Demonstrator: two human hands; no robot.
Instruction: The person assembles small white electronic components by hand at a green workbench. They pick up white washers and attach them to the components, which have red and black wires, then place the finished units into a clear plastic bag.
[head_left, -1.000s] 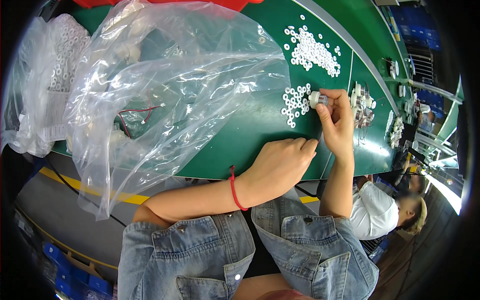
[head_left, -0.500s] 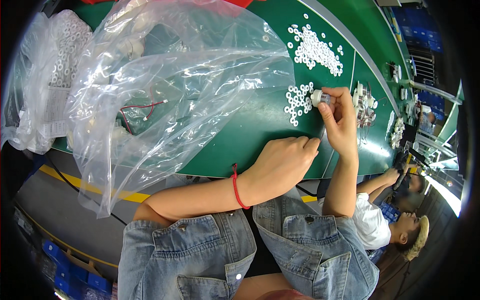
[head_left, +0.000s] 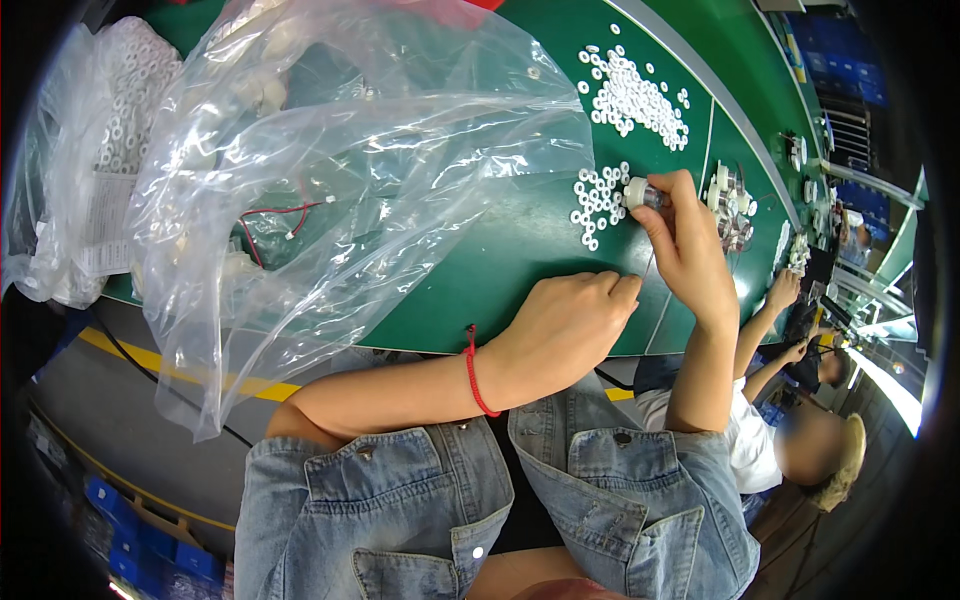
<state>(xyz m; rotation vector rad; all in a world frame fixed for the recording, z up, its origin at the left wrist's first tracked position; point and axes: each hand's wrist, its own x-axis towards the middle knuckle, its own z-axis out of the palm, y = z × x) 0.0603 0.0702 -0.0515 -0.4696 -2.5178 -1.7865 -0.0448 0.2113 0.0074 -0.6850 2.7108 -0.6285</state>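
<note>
right hand (head_left: 690, 250): i see fingers pinched on a small white-capped cylinder part (head_left: 640, 192), unchanged since earlier, just beside the white rings (head_left: 598, 202).
left hand (head_left: 565, 325): fist curled, still resting on the green table (head_left: 480, 270).
neighbour: leaned lower.

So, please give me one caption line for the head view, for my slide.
Right hand holds a small white-capped cylinder above white rings on the green table; left hand rests nearby.
</note>
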